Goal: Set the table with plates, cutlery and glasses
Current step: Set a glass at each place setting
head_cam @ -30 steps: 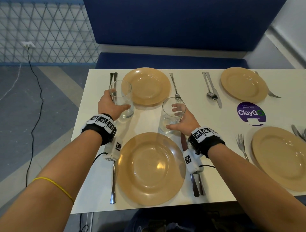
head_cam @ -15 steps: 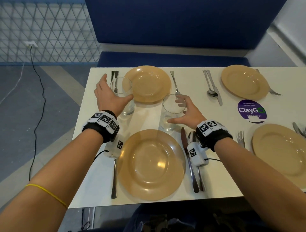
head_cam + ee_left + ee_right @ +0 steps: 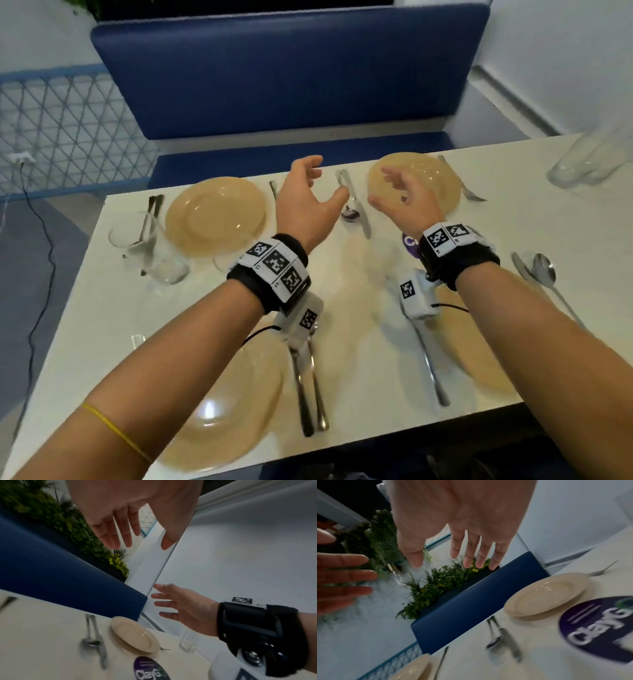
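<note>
Both of my hands hover above the white table [image 3: 565, 233], empty with fingers spread. My left hand [image 3: 325, 181] hangs over a spoon and knife [image 3: 354, 209]. My right hand [image 3: 383, 186] is above the far right tan plate [image 3: 431, 185]. A clear glass [image 3: 150, 250] stands beside the far left plate [image 3: 215, 216]. A faint blur sits below my hands; I cannot tell whether it is the second glass. The left wrist view shows my left hand [image 3: 144, 543] open and my right hand [image 3: 180, 605] open. The right wrist view shows my right hand [image 3: 443, 563] open.
Two near plates [image 3: 233, 404] [image 3: 479, 363] lie at the front edge with a knife and spoon [image 3: 308, 387] and a fork [image 3: 431, 373] between them. Stacked clear glasses [image 3: 582, 161] stand at the far right. A purple sticker [image 3: 599, 626] marks the table. A blue bench [image 3: 291, 68] runs behind.
Both hands have let go of the two glasses, lifted off the table and swung right. The view has shifted right too.
</note>
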A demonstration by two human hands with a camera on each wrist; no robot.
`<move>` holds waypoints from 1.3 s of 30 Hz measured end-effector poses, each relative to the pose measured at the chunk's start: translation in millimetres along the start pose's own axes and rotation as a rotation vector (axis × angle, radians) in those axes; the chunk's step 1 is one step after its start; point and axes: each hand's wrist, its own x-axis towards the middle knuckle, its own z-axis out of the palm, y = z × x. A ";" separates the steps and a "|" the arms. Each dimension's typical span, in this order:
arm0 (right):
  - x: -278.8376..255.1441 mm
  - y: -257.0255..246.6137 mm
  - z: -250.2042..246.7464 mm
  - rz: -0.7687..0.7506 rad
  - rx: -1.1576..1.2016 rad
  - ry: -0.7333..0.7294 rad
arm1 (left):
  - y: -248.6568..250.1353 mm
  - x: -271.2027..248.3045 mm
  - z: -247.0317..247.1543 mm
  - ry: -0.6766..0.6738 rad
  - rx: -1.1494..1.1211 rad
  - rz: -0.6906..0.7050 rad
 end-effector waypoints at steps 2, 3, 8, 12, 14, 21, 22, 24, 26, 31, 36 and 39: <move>7.9 34.1 -40.5 0.045 -0.010 0.043 | 15.8 7.1 55.7 -0.037 -0.020 -0.027; 11.7 51.8 -61.5 0.076 -0.010 0.057 | 23.0 10.7 83.8 -0.054 -0.030 -0.049; 31.8 128.0 -157.4 0.216 0.018 0.161 | 57.1 27.0 204.6 -0.126 -0.071 -0.131; 46.8 170.2 -219.7 0.321 0.024 0.212 | 80.2 39.1 271.9 -0.120 -0.111 -0.203; 51.2 194.3 -249.7 0.366 0.018 0.261 | 90.8 45.9 305.8 -0.155 -0.100 -0.201; 82.8 287.1 -354.8 0.487 -0.014 0.340 | 133.1 71.5 439.8 -0.328 -0.042 -0.151; 91.7 301.1 -368.1 0.502 -0.021 0.339 | 137.9 76.8 460.2 -0.341 -0.040 -0.152; 114.3 327.7 -392.6 0.526 -0.023 0.329 | 147.0 89.7 501.8 -0.366 -0.027 -0.162; 135.9 349.4 -414.4 0.548 -0.011 0.321 | 155.6 99.2 537.9 -0.390 -0.016 -0.199; 187.5 373.8 -442.6 0.542 0.068 0.234 | 167.1 117.6 596.5 -0.371 -0.020 -0.261; 210.8 385.3 -439.3 0.465 0.131 0.137 | 165.3 121.8 624.4 -0.298 -0.056 -0.232; 219.7 389.7 -433.4 0.447 0.179 0.112 | 160.8 123.7 630.8 -0.263 -0.059 -0.235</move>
